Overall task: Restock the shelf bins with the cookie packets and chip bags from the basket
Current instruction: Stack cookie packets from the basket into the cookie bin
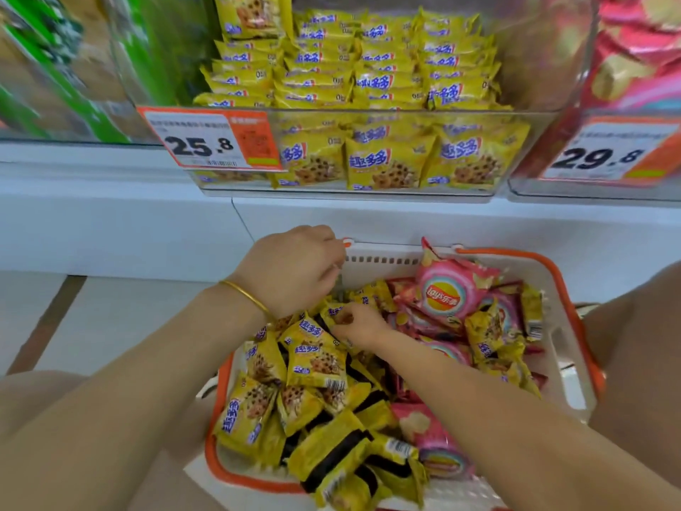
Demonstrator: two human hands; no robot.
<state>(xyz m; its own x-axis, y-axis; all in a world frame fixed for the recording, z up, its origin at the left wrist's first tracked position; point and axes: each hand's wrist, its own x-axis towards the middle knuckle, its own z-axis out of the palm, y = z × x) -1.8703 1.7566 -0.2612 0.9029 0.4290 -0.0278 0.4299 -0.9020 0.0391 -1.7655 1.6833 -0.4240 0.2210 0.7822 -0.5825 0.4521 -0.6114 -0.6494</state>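
Note:
A white basket with orange rim [575,366] stands on the floor below me, full of yellow cookie packets [317,359] and pink chip bags [451,289]. My left hand [291,271], with a gold bangle on the wrist, hovers over the basket's far left corner with its fingers curled; whether it holds anything is hidden. My right hand [359,324] reaches into the middle of the pile and closes on a yellow cookie packet [333,313]. Above, a clear shelf bin [368,112] holds rows of the same yellow packets.
A clear bin of pink bags [634,57] stands to the right, with a 29.8 price tag [604,153]. A 25.8 tag [210,142] hangs on the yellow bin. Green packs [55,68] fill the left bin. The white shelf base [147,230] runs behind the basket.

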